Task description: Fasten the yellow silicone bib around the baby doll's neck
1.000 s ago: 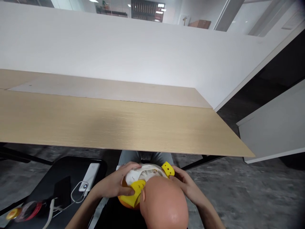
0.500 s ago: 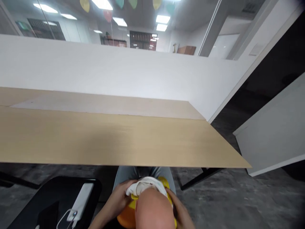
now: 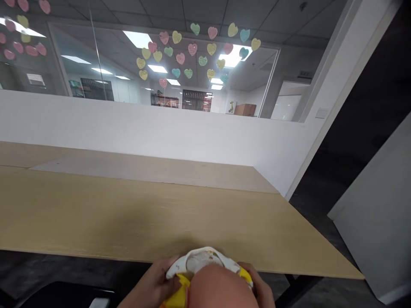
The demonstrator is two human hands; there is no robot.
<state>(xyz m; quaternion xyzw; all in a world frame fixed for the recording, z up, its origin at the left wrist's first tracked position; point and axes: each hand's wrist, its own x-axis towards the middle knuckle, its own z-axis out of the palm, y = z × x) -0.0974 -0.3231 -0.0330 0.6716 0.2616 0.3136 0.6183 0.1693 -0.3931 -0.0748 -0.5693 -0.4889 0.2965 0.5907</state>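
Between my hands is what looks like a baby doll (image 3: 221, 288) with a smooth, bald head, seen from above and behind. It wears a white cloth (image 3: 205, 258) with small brown prints about its neck, and yellow clothing (image 3: 181, 288) shows below. My left hand (image 3: 160, 280) is closed on its left side, thumb and fingers on the white and yellow cloth. On the other side my right hand (image 3: 258, 286) grips the yellow cloth, its fingertips partly hidden. The doll's upper part overlaps the front edge of the wooden table (image 3: 144, 214); its lower body is hidden.
A black chair seat (image 3: 64, 295) with a white object (image 3: 99, 303) on it stands at lower left. Beyond the table is a white wall (image 3: 160, 134) below a window with heart-shaped notes (image 3: 192, 49). An open door (image 3: 372, 214) stands to the right.
My hands have raised the doll from above my lap to the table's front edge. The view has tilted up, showing more window and less of the chair and floor.
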